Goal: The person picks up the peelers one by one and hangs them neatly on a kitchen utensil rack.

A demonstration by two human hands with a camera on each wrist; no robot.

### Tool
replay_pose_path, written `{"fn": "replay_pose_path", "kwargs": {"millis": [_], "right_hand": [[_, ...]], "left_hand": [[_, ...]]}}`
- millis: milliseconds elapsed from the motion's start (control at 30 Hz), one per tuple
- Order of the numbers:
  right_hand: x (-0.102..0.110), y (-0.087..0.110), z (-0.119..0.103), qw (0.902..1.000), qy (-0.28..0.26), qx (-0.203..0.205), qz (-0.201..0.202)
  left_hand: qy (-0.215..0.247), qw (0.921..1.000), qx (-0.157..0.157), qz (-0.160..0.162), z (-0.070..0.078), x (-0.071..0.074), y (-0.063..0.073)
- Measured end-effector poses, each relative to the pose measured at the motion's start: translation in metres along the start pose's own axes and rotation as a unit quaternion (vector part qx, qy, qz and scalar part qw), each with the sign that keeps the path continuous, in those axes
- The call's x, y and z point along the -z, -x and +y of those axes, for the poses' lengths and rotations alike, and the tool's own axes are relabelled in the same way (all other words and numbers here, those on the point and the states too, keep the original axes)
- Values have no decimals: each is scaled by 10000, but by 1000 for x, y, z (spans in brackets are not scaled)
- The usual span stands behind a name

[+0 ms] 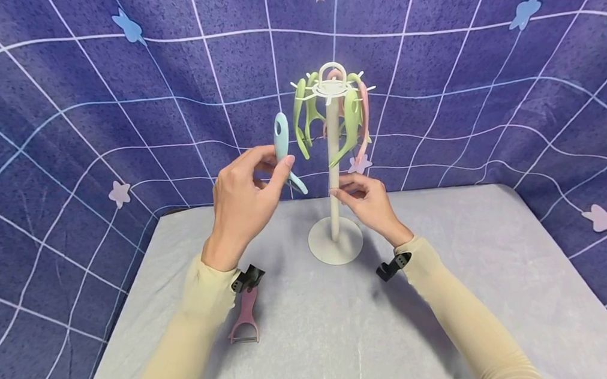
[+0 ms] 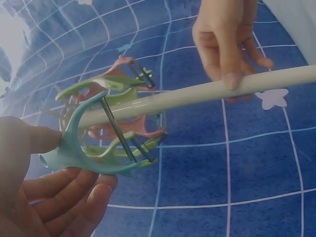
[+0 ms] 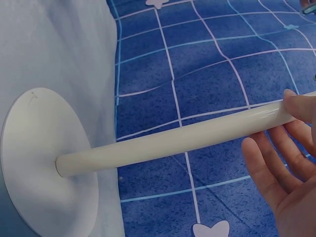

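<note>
My left hand [image 1: 246, 191] pinches a light blue peeler [image 1: 280, 134] between thumb and fingers, left of a white rack. Its Y-shaped head and metal blade show in the left wrist view, where the peeler [image 2: 81, 143] overlaps the rack top. My right hand [image 1: 366, 202] holds the rack's upright pole [image 1: 335, 205] at mid height, thumb on the near side. Several green peelers [image 1: 351, 116] and pink peelers [image 1: 365, 112] hang from the hooks of the rack's top ring [image 1: 332, 87]. In the right wrist view the pole [image 3: 182, 145] runs down to a round base [image 3: 39, 197].
A pink peeler [image 1: 248, 312] lies on the grey cloth-covered table [image 1: 322, 344], beside my left forearm. Behind the table hangs a blue curtain [image 1: 178, 122] with grid lines and stars. The rack's base [image 1: 322, 251] stands near the table's back edge.
</note>
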State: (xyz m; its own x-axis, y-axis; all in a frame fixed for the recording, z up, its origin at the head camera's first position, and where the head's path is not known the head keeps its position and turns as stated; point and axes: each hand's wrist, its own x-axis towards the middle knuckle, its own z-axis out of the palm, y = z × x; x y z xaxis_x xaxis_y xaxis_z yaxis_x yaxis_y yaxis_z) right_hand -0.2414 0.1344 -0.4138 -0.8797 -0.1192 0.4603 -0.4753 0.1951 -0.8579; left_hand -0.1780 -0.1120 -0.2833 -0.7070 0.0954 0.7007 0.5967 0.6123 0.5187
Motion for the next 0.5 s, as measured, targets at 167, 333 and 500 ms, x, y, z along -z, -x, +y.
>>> {"fn": "replay_pose_path", "kwargs": {"millis": [167, 333, 500], "right_hand": [[1, 0, 0, 10000, 52, -33, 10], [1, -1, 1, 10000, -18, -61, 0], [0, 0, 1, 10000, -39, -60, -16]], "left_hand": [[-30, 10000, -26, 17, 5, 0, -9], [-165, 9998, -93, 1, 8, -2, -17], [-235, 9997, -69, -13, 11, -4, -22]]}}
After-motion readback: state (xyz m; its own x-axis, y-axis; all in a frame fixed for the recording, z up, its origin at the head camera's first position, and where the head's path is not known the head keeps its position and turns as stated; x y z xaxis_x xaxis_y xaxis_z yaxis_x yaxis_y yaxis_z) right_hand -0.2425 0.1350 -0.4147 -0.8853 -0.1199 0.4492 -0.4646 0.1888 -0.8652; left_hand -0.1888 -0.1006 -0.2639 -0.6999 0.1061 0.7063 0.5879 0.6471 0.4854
